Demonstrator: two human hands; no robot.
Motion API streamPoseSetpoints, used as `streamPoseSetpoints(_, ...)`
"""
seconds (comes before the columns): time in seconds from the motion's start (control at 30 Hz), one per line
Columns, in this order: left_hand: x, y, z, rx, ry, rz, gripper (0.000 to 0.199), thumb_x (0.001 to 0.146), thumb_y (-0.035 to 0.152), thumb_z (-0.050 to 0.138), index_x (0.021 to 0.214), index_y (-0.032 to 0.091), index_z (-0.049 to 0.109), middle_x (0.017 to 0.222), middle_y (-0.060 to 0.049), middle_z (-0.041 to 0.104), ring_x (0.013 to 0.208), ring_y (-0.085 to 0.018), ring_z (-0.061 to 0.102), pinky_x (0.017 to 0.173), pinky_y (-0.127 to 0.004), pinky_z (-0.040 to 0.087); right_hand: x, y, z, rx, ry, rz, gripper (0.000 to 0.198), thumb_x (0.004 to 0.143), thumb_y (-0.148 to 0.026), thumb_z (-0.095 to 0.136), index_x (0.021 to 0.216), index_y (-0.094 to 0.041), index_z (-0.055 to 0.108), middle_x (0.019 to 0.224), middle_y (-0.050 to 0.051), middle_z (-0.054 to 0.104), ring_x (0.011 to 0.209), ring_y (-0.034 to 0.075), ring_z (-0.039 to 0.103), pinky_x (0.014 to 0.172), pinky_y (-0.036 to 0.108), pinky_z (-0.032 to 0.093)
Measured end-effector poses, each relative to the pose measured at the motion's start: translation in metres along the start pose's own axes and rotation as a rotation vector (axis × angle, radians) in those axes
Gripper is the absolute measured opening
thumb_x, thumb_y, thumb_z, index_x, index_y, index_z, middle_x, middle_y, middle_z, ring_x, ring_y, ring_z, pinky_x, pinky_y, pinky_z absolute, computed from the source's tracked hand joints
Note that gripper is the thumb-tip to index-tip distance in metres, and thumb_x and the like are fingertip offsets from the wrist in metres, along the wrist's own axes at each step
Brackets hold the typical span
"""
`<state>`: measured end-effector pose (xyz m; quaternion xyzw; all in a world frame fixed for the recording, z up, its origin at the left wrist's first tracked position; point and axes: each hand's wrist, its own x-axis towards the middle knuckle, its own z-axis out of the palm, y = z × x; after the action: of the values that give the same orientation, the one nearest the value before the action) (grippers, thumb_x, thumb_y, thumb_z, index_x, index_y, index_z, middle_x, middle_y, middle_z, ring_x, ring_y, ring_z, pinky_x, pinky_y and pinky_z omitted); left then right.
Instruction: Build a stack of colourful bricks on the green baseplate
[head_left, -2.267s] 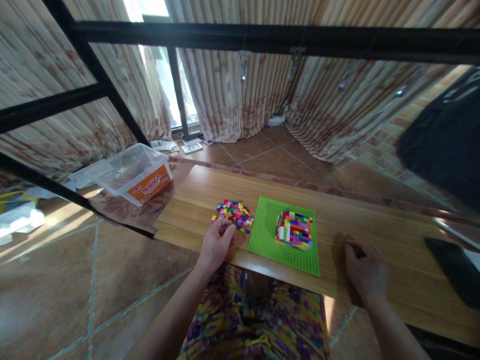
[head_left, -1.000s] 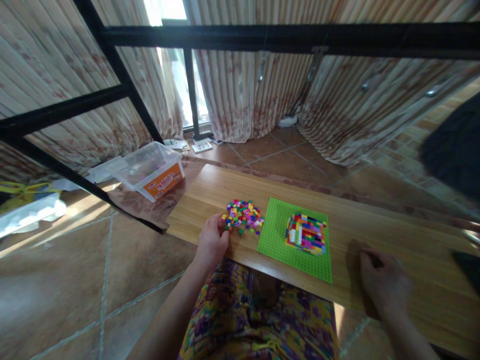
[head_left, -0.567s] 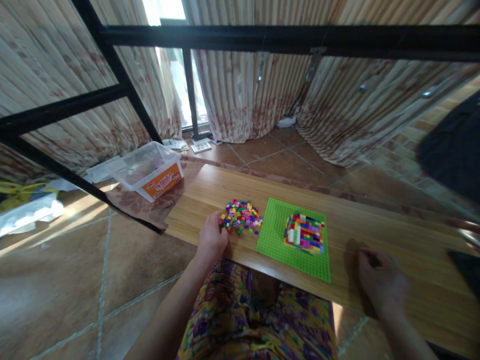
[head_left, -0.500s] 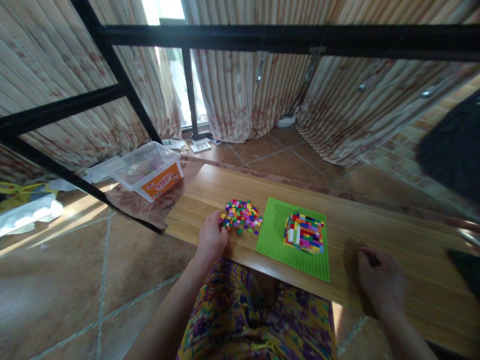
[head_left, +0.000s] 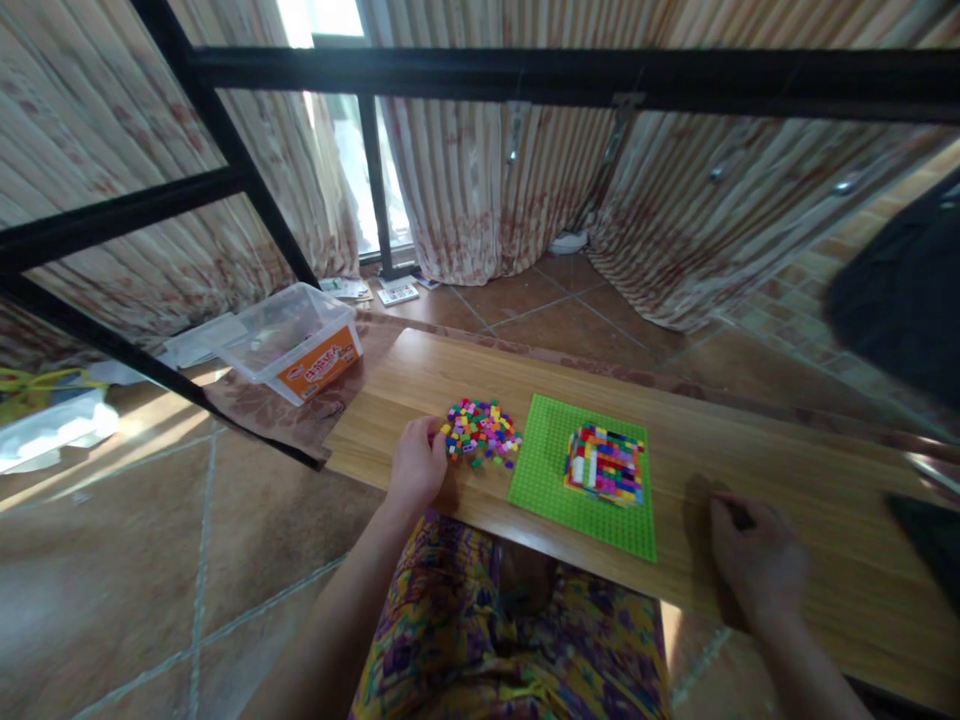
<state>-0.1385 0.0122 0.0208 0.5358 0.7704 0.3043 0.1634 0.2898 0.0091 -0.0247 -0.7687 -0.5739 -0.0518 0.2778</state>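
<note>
My left hand [head_left: 418, 465] is at the left edge of a heap of small coloured toy bricks [head_left: 481, 432]. Its fingers are curled together; whatever they may pinch is hidden. Right of the heap, a green studded baseplate [head_left: 540, 480] lies flat on the wooden table. On it stands a block built of many-coloured bricks [head_left: 606, 465], with white pieces on its left side. My right hand [head_left: 761, 555] rests loosely curled on the table, to the right of the baseplate and apart from it. Nothing shows in its fingers.
The long wooden table [head_left: 840, 500] stretches off to the right, where a dark flat object [head_left: 922, 540] lies. A clear plastic box [head_left: 300, 340] with an orange label stands on the floor beyond the table's left end. Black metal bars [head_left: 480, 75] cross in front of the curtains.
My left hand has turned slightly at the heap's edge, its fingers drawn in a little. The whole view has shifted slightly. My right hand, the baseplate and the built block stay in place.
</note>
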Motion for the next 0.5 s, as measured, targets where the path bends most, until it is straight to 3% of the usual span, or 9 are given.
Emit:
streamPoseSetpoints(0.2,0.012,0.011,-0.005,0.168,-0.129,0.043,0.021,0.088,0.016,0.049,0.08,0.017,0.068,0.084,-0.008,0.065,0.087,-0.021,0.061,0.081,-0.032,0.046,0.0,0.0,0.0,0.0,-0.001,0.011,0.037,0.078,-0.042,0.048,0.085,-0.016,0.073,0.084,0.011,0.067,0.074,0.025,0.059,0.065,0.035,0.042)
streamPoseSetpoints(0.5,0.01,0.0,-0.001,0.065,-0.106,0.025,0.025,0.085,0.01,0.049,0.096,0.015,0.07,0.097,-0.009,0.069,0.091,-0.02,0.063,0.086,-0.031,0.047,0.0,-0.002,0.0,0.009,0.011,0.004,0.034,0.079,-0.04,0.048,0.085,-0.017,0.072,0.085,0.011,0.067,0.073,0.024,0.058,0.065,0.034,0.041)
